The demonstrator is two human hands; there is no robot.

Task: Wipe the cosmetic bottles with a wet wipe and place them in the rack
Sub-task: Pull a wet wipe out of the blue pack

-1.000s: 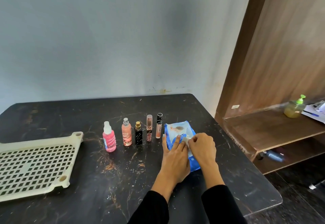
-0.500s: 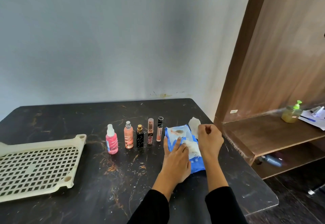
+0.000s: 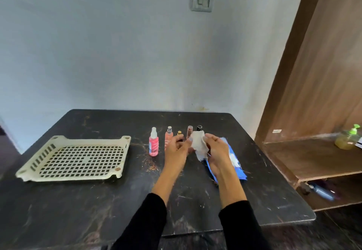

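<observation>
Since the earlier frames the wet wipe [image 3: 199, 145] has come fully out of the blue wipe pack [image 3: 232, 166], and the left hand [image 3: 177, 148], which was pressing flat on the pack, has lifted off it to join the right hand [image 3: 216, 149] above the table [image 3: 98, 210]. Both hands now hold the white wipe between them, raised over the dark tabletop: the left pinches its left edge with thumb and fingertips, the right grips its right side with curled fingers. The pack lies on the table under and just right of the right hand, a white sheet showing at its opening. Behind the hands five cosmetic bottles stand upright in a row: a pink spray bottle [image 3: 153, 144] at the left, a peach spray bottle [image 3: 169, 138] beside it, then a gold-capped bottle [image 3: 179, 132], a slim clear tube [image 3: 190, 130] and a black-capped tube [image 3: 199, 127], the last three partly hidden by the hands and wipe. The cream slotted rack [image 3: 78, 159] sits well apart at the left of the table, with no bottles in it. On the wooden shelf [image 3: 313, 159] to the right stands a green-pump dispenser [image 3: 348, 140]
</observation>
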